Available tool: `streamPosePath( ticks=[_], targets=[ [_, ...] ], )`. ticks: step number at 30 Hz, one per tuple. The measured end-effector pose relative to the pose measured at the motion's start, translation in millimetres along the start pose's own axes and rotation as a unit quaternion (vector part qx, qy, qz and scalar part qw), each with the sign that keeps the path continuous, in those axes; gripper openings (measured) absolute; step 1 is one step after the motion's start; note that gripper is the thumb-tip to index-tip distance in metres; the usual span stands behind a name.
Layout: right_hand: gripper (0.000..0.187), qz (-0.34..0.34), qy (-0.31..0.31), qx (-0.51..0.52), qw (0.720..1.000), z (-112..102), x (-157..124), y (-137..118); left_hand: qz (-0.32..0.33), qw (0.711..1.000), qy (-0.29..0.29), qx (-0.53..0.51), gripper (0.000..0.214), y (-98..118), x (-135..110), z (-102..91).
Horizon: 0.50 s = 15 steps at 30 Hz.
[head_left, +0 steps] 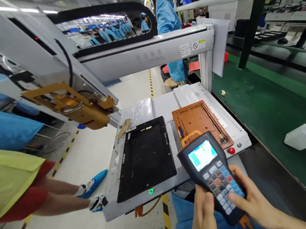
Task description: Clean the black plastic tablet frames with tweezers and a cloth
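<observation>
A dark handheld teach pendant [215,181] with a lit screen and rows of keys is between my hands, tilted in front of the machine. Wrapped around its lower left side is my left hand [202,212]. My right hand [249,195] grips the right side, its thumb over the lower keys. Beyond the pendant, an orange-brown fixture plate [198,120] lies on the machine's white bed [166,107]. A black fixture plate [147,156] lies to its left. The brown-coated dispensing head [82,108] hangs at the upper left.
The machine's gantry beam [148,55] crosses the view. A red button [231,151] and a green-lit button [151,191] sit on the front edge. On the green bench [266,104] at right stands a white bottle [302,137]. A person in yellow [10,176] is at left, another in blue [167,12] behind.
</observation>
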State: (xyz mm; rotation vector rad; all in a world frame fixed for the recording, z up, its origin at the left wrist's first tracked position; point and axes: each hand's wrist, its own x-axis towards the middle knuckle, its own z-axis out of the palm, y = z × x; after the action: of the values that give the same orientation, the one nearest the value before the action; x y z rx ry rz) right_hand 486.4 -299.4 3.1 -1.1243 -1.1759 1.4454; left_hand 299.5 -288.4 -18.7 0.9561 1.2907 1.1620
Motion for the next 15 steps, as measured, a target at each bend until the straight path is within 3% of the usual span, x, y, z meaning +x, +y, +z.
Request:
streamPosePath(
  ticks=[3,6,9,11,15],
  targets=[
    [0.053,-0.007,0.184,-0.03,0.982,-29,-28,31,0.161,0.961,-0.109,0.197,0.044,45,24,-17.7],
    [0.057,0.029,0.328,-0.035,0.944,-56,-76,77,0.252,0.898,-0.037,0.358,0.032,91,70,-43.0],
    [0.061,0.094,0.449,-0.044,0.887,-62,-123,122,0.228,0.813,0.031,0.536,0.03,115,119,-62.2],
    [0.065,0.139,0.481,-0.026,0.865,-59,-140,143,0.182,0.759,0.053,0.623,0.03,120,144,-66.5],
    [0.064,0.151,0.553,-0.016,0.819,-71,-123,160,0.123,0.701,0.014,0.702,0.027,117,167,-61.9]
  ],
)
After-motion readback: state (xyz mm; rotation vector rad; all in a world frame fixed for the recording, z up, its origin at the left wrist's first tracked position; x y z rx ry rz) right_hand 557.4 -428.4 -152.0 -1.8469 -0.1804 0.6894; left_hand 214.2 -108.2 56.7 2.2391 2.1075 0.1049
